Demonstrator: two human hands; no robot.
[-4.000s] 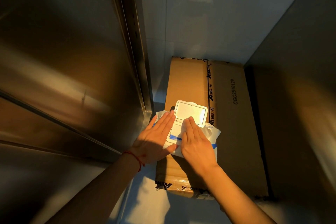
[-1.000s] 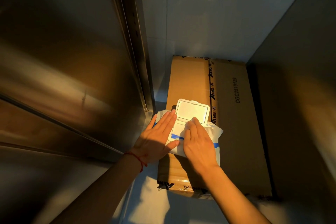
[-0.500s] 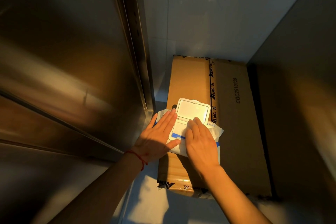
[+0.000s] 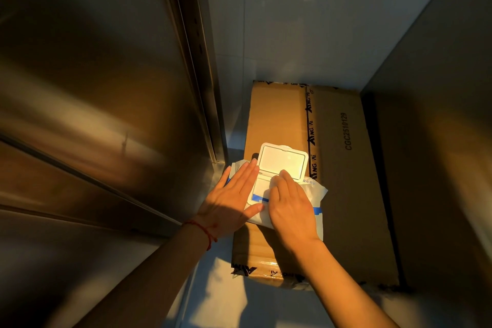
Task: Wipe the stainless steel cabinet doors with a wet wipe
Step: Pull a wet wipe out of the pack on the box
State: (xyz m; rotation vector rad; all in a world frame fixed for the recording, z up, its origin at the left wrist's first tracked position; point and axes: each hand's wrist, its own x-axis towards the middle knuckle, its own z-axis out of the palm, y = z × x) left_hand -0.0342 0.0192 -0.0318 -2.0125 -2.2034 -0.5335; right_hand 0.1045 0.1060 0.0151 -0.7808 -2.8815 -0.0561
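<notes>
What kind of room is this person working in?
Probably a kitchen or storage corner, though that's a guess: brushed stainless steel cabinet doors on the left, a taped cardboard box against the pale wall, and an open wet wipe pack on the box.

Both hands flat, fingers extended

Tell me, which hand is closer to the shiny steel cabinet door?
Left. The left hand lies flat on the white wet wipe pack, on the side next to the stainless steel cabinet door. The right hand is farther away, fingers at the pack's opening.
</notes>
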